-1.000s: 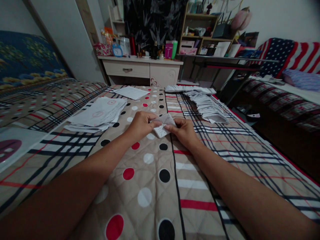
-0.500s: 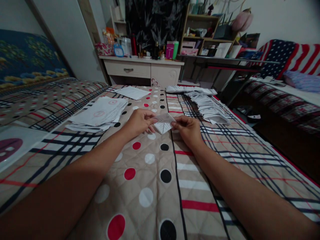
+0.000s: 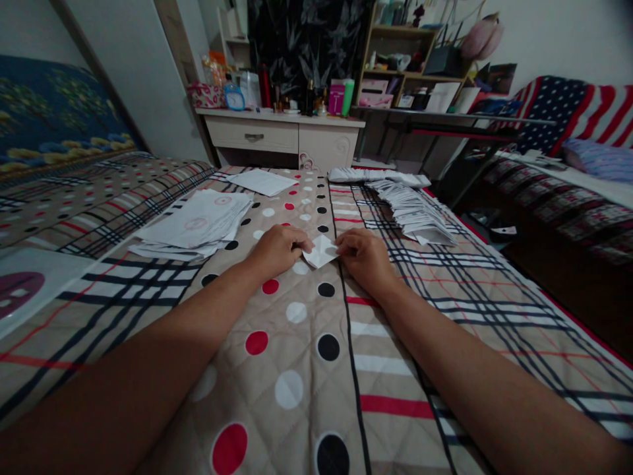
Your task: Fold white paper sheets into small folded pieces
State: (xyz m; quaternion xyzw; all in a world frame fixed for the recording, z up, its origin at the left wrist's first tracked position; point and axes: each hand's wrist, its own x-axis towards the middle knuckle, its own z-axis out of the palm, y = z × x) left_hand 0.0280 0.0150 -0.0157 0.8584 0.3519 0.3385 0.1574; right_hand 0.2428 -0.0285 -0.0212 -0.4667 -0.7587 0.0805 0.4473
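Note:
A small folded piece of white paper (image 3: 321,251) is held just over the patterned bedspread (image 3: 291,356), a crease running down its middle. My left hand (image 3: 281,249) pinches its left corner between thumb and fingers. At the right corner my right hand (image 3: 364,256) grips it the same way, fingers curled. To the left lies a stack of white paper sheets (image 3: 198,221) with red round stamps. Beyond my right hand a long row of folded paper pieces (image 3: 413,208) leans together.
Another paper sheet (image 3: 262,181) lies toward the far end, beside a bundle of folded paper (image 3: 378,176) at the right. A plastic bag (image 3: 39,284) is at the left edge. Past the bed stand a white dresser (image 3: 277,138) and a desk (image 3: 469,117).
The folded paper has come down slightly, and its raised upper flap now lies flatter with a plain face showing. Both hands have lowered a little, still at its two corners.

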